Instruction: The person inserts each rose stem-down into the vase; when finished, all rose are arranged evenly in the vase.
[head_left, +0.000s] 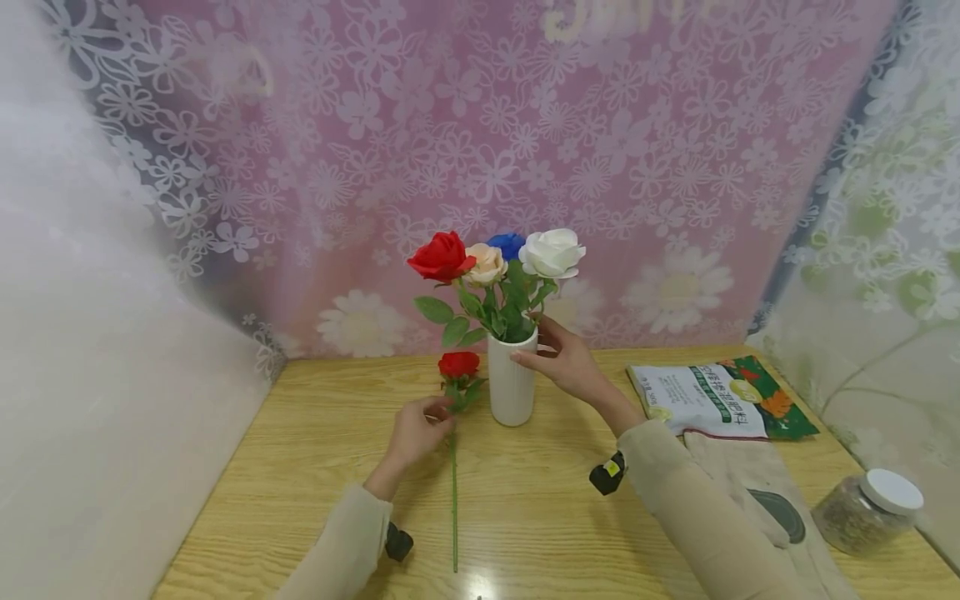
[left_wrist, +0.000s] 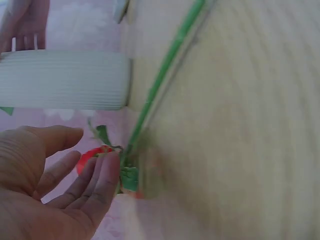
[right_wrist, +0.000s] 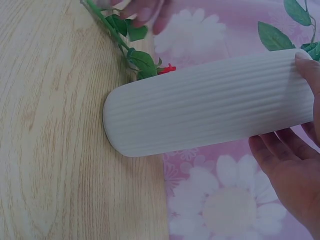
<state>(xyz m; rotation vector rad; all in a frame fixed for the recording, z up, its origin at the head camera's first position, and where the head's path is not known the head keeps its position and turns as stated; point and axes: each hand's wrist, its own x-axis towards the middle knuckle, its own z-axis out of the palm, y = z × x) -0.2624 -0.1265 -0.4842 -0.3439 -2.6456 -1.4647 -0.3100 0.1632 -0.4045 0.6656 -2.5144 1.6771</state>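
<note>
A red rose [head_left: 459, 364] with a long green stem [head_left: 454, 500] lies on the table, left of a white ribbed vase [head_left: 512, 383]. My left hand [head_left: 422, 429] reaches to its stem near the leaves. In the left wrist view the left hand's fingers [left_wrist: 107, 175] are beside the stem, thumb and fingers apart; contact is unclear. My right hand [head_left: 566, 362] holds the upright vase near its rim, thumb [right_wrist: 306, 67] on one side and fingers on the other. The vase bears another red rose [head_left: 442, 257], a peach rose [head_left: 486, 264], a blue rose [head_left: 507, 244] and a white rose [head_left: 552, 252].
At the right lies a printed green and white bag [head_left: 720, 400], partly over a folded beige cloth [head_left: 738, 471]. A jar [head_left: 866, 510] with a white lid stands near the right edge. Floral curtain [head_left: 360, 167] hangs behind the wooden table [head_left: 300, 467].
</note>
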